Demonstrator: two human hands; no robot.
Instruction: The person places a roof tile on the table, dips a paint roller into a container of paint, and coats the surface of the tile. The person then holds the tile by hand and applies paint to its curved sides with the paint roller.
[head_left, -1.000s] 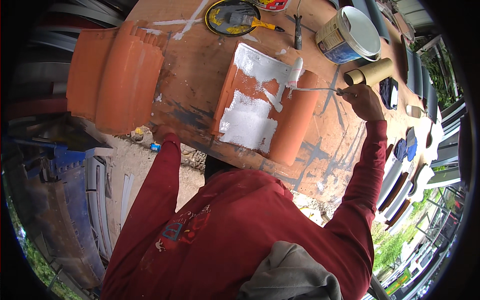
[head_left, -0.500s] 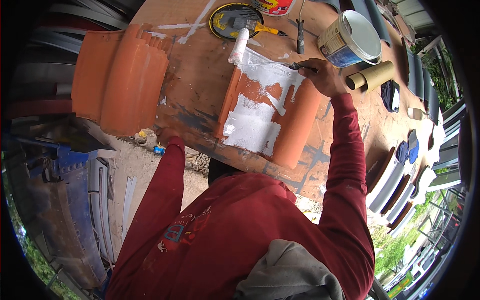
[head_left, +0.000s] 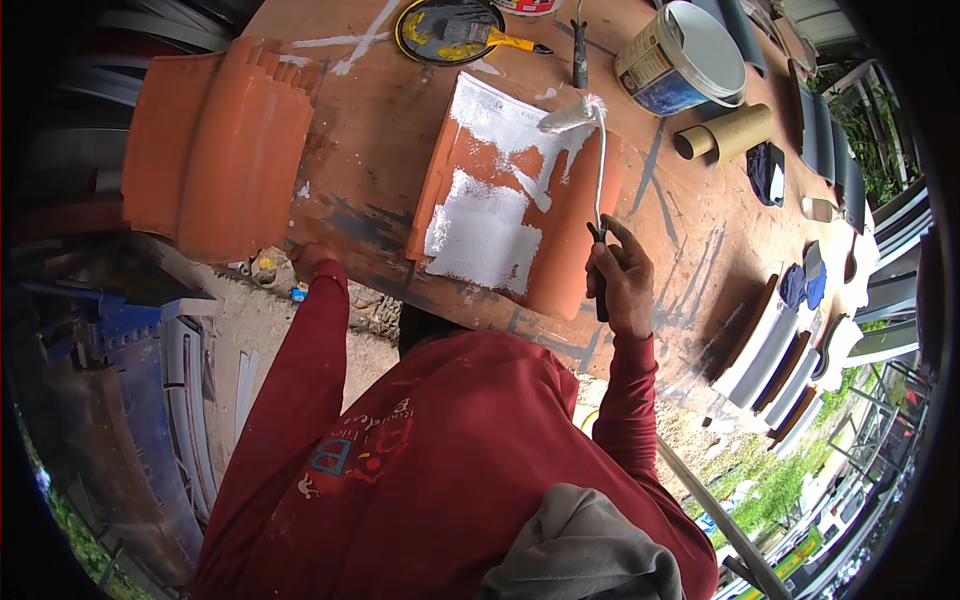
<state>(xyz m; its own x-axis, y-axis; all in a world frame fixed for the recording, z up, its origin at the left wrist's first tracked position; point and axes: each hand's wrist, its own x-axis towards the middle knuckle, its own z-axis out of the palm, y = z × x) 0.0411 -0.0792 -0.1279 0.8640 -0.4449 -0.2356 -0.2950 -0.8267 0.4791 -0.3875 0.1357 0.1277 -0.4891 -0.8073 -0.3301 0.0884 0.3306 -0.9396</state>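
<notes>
My right hand [head_left: 625, 280] is closed round the black handle of a small paint roller [head_left: 572, 116], one finger lifted away from the grip. The white-coated roller head is over the upper right part of an orange roof tile [head_left: 566, 245]. White paint [head_left: 481, 232] covers the tile's far end and a large patch lower down, with bare orange between and along the raised right side. At the near table edge, by a stack of orange roof tiles [head_left: 212, 150], is my left hand [head_left: 312, 260]; its fingers are mostly hidden.
Beyond the tile, a flat brush [head_left: 500, 38] lies on a round paint-stained lid [head_left: 415, 35]. A white bucket [head_left: 690, 60], a cardboard tube [head_left: 725, 135] and a dark-handled tool [head_left: 580, 55] are on the wooden table [head_left: 370, 120]. Painted tiles [head_left: 765, 345] line the right side.
The roller head has moved from the tile's far left corner to its upper right. My right hand has come nearer to me, and the roller's handle now points toward me.
</notes>
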